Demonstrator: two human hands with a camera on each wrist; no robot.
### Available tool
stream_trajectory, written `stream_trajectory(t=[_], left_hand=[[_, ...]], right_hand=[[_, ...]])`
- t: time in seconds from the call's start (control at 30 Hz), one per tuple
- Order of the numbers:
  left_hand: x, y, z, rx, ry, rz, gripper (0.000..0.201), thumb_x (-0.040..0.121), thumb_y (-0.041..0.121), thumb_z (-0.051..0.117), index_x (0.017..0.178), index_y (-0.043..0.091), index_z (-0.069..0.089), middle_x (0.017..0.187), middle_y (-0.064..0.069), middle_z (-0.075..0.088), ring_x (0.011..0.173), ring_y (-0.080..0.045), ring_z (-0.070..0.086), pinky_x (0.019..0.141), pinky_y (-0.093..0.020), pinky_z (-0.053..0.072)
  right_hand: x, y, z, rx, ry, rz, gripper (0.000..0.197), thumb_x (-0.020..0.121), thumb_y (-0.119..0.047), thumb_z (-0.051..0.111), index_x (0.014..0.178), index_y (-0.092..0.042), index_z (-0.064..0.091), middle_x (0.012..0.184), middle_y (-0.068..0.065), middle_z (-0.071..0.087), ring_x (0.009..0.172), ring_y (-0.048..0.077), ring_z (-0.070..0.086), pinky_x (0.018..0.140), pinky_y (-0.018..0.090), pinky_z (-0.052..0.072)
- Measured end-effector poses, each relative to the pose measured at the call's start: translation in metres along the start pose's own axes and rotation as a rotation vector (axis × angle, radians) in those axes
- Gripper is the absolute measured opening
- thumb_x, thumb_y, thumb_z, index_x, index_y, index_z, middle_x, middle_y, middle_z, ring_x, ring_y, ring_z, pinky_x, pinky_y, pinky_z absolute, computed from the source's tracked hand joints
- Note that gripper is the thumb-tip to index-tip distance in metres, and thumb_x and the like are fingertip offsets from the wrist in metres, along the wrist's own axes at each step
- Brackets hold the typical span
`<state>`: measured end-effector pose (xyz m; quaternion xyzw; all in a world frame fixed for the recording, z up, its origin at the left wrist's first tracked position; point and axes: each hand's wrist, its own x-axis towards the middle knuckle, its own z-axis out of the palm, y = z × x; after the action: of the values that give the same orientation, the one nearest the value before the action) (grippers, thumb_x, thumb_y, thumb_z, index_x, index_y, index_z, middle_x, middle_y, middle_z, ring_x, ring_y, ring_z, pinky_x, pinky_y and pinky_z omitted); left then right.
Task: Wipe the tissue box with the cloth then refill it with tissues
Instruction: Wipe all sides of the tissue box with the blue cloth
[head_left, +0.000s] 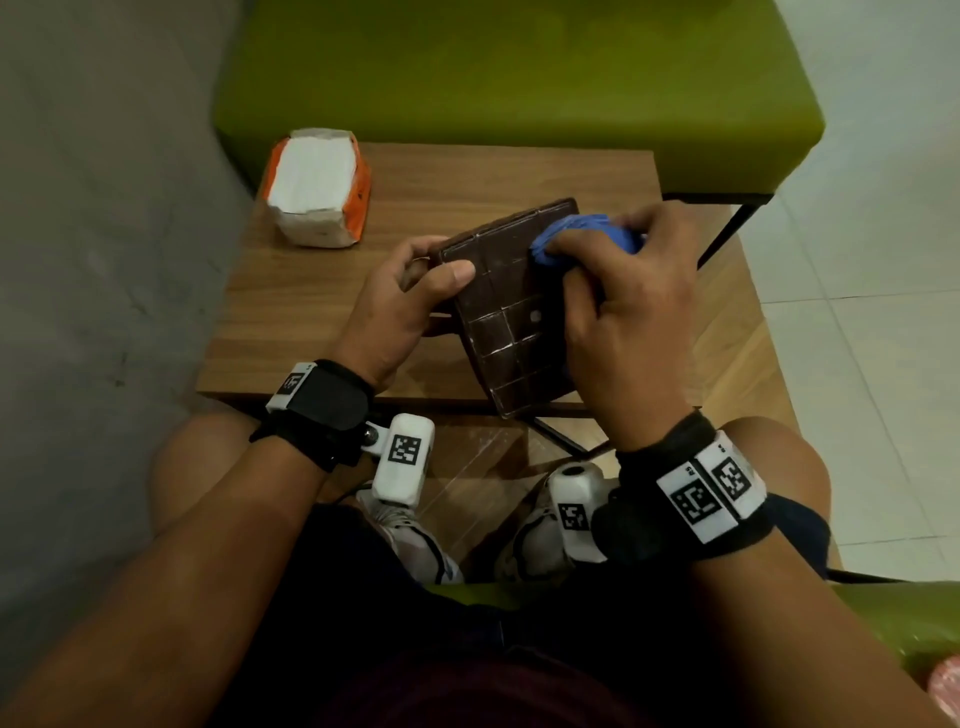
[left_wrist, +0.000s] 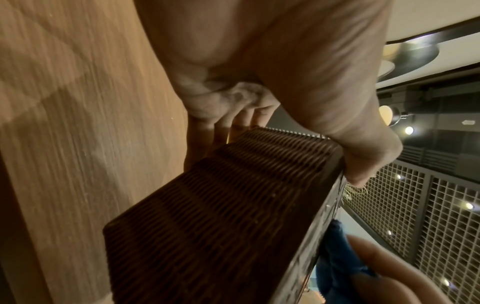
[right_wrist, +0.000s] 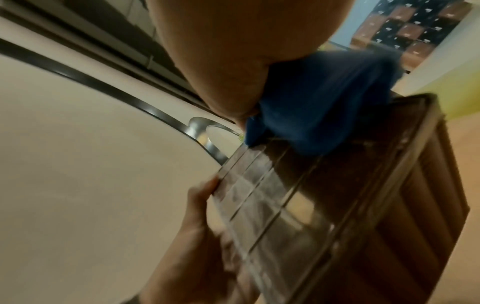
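The dark brown woven tissue box is gripped by the left hand, tilted over the wooden bench. The bunched blue cloth is clenched in the right hand. Excess wiping pressure could cause the box to slip.

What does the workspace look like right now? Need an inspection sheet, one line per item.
Surface: wooden table, grain visible.
Job's things: brown tissue box tilted up off the table; blue cloth pressed on its far end; tissue pack, orange and white, at the table's far left corner.
Clutter: nothing seen.
Grip: left hand holds the box's left edge; right hand holds the bunched cloth.
Cables: nothing seen.
Surroundings: green sofa behind the table, tiled floor to the right.
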<state>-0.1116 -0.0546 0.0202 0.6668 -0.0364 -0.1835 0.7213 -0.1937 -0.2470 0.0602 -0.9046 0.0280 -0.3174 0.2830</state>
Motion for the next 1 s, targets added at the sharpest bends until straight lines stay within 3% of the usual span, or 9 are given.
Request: stream_trajectory(t=[0.17, 0.33, 0.43, 0.5, 0.63, 0.7, 0.8, 0.93, 1.0], left_hand=[[0.002, 0.000, 0.001, -0.026, 0.011, 0.002, 0.081, 0.078, 0.052, 0.075, 0.144, 0.009, 0.056, 0.124, -0.011, 0.076, 0.104, -0.027, 0.077, 0.080, -0.040, 0.064], [0.006, 0.001, 0.001, -0.021, -0.013, 0.004, 0.078, 0.081, 0.052, 0.073, 0.142, 0.006, 0.057, 0.111, -0.007, 0.076, 0.097, -0.026, 0.076, 0.076, -0.039, 0.062], [0.010, 0.003, 0.002, -0.044, -0.019, 0.032, 0.078, 0.086, 0.052, 0.070, 0.145, 0.003, 0.056, 0.115, -0.023, 0.072, 0.097, -0.029, 0.073, 0.075, -0.039, 0.060], [0.009, 0.003, -0.001, -0.036, -0.006, 0.030, 0.075, 0.084, 0.051, 0.072, 0.143, 0.006, 0.058, 0.116, -0.014, 0.076, 0.099, -0.028, 0.075, 0.077, -0.039, 0.061], [0.008, 0.001, 0.003, 0.003, -0.010, 0.019, 0.077, 0.081, 0.052, 0.073, 0.142, 0.008, 0.059, 0.111, -0.002, 0.078, 0.099, -0.025, 0.077, 0.079, -0.040, 0.063], [0.008, 0.003, 0.006, -0.015, -0.002, 0.023, 0.077, 0.081, 0.051, 0.074, 0.142, 0.007, 0.059, 0.107, 0.000, 0.079, 0.096, -0.022, 0.077, 0.075, -0.037, 0.062], [0.007, 0.002, 0.001, -0.036, 0.025, 0.027, 0.078, 0.080, 0.050, 0.075, 0.143, 0.008, 0.059, 0.111, 0.000, 0.079, 0.100, -0.023, 0.077, 0.079, -0.038, 0.063], [0.008, -0.003, 0.001, -0.036, 0.014, 0.010, 0.078, 0.081, 0.049, 0.077, 0.143, 0.006, 0.059, 0.118, -0.006, 0.078, 0.106, -0.028, 0.077, 0.086, -0.045, 0.063], [0.011, 0.000, 0.004, -0.073, 0.021, 0.016, 0.079, 0.081, 0.048, 0.078, 0.145, 0.005, 0.058, 0.122, -0.012, 0.077, 0.109, -0.031, 0.076, 0.089, -0.048, 0.063]], right_hand=[[-0.013, -0.014, 0.006, -0.017, -0.155, -0.193, 0.024, 0.100, -0.013, 0.060, 0.115, -0.011, 0.079, 0.116, 0.023, 0.058, 0.108, 0.035, 0.055, 0.079, 0.039, 0.048], [0.022, -0.003, 0.002, 0.060, 0.055, 0.015, 0.031, 0.093, -0.006, 0.062, 0.118, -0.013, 0.079, 0.112, 0.020, 0.054, 0.106, 0.033, 0.056, 0.083, 0.046, 0.051], [0.007, -0.019, 0.006, 0.021, -0.056, -0.140, 0.029, 0.096, -0.008, 0.061, 0.120, -0.012, 0.078, 0.112, 0.022, 0.056, 0.104, 0.034, 0.057, 0.080, 0.044, 0.050], [0.004, -0.014, 0.003, -0.008, -0.119, -0.196, 0.029, 0.097, -0.009, 0.060, 0.120, -0.011, 0.078, 0.112, 0.023, 0.057, 0.103, 0.034, 0.056, 0.078, 0.042, 0.048], [0.031, 0.002, -0.001, 0.050, 0.071, 0.017, 0.035, 0.092, -0.007, 0.059, 0.120, -0.014, 0.078, 0.108, 0.016, 0.052, 0.102, 0.029, 0.055, 0.082, 0.036, 0.048], [0.026, -0.007, 0.003, 0.022, 0.024, -0.030, 0.037, 0.094, -0.006, 0.060, 0.126, -0.014, 0.076, 0.111, 0.017, 0.053, 0.103, 0.029, 0.055, 0.082, 0.030, 0.045], [0.009, -0.008, 0.001, -0.010, -0.163, -0.184, 0.037, 0.096, -0.004, 0.061, 0.129, -0.013, 0.075, 0.114, 0.021, 0.054, 0.104, 0.030, 0.055, 0.080, 0.034, 0.047], [0.028, 0.007, -0.006, 0.032, -0.001, -0.017, 0.034, 0.094, -0.007, 0.061, 0.123, -0.015, 0.076, 0.111, 0.012, 0.050, 0.102, 0.022, 0.054, 0.081, 0.033, 0.049], [0.027, -0.005, -0.002, 0.044, -0.009, -0.030, 0.034, 0.095, -0.008, 0.059, 0.124, -0.013, 0.076, 0.111, 0.010, 0.050, 0.101, 0.023, 0.054, 0.080, 0.030, 0.047]])
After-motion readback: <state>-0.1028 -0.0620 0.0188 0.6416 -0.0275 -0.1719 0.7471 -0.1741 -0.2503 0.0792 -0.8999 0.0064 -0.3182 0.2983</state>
